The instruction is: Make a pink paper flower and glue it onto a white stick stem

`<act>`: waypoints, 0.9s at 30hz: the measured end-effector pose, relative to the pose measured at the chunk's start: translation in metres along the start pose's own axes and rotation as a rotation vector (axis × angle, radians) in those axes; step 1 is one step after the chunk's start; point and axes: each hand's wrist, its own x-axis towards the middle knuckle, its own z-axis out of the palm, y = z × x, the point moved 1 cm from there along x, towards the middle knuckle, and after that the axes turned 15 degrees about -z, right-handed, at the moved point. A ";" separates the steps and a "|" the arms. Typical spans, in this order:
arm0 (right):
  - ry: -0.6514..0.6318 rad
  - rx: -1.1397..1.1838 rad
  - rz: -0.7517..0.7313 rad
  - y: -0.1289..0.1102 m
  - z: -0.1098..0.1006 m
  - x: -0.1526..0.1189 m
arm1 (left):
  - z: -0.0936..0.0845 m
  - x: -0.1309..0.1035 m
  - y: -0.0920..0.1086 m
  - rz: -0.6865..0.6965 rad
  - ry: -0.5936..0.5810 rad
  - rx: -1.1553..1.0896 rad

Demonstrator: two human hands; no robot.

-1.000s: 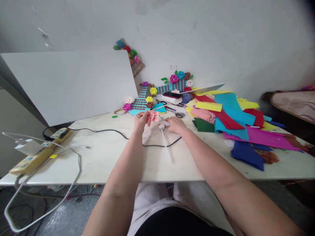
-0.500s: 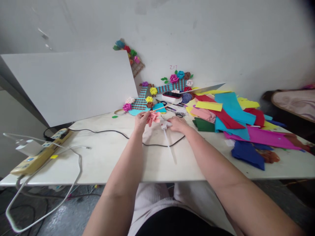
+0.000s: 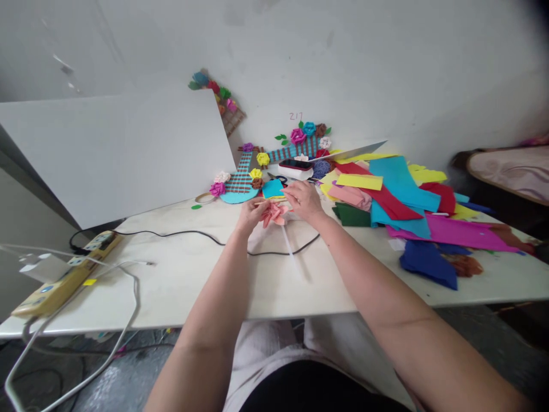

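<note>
My left hand [image 3: 252, 215] is closed on a pink paper flower [image 3: 274, 213] with a thin stick at its back, above the middle of the table. My right hand [image 3: 303, 200] is just to the right and a little higher, its thumb and fingertips pinched together near the flower's upper edge. Whatever lies between those fingertips is too small to name. A white glue stick [image 3: 289, 246] extends toward me below the flower, and the glue gun's body is mostly hidden behind the flower and my right hand.
Coloured paper [image 3: 405, 186] is heaped at the right. Flower-covered guitar shapes [image 3: 241, 182] and a phone [image 3: 295, 165] stand or lie behind my hands. A power strip [image 3: 64, 277] with cables is on the left, below a large white board [image 3: 115, 157].
My right hand has left the glue gun and moved up and left to the flower, its fingers now pinched. The flower has turned in my left hand. The view has shifted slightly.
</note>
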 end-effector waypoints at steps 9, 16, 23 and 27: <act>-0.226 0.314 0.151 -0.006 0.004 -0.001 | 0.006 0.001 -0.002 -0.003 -0.111 0.069; -0.198 0.339 0.148 -0.005 0.002 -0.002 | 0.007 -0.002 0.002 -0.005 -0.142 0.091; -0.158 0.391 0.108 -0.002 0.006 -0.005 | 0.006 -0.001 0.000 -0.012 -0.138 0.113; -0.161 0.404 0.087 0.001 0.010 -0.006 | 0.006 -0.001 -0.002 -0.049 -0.168 0.106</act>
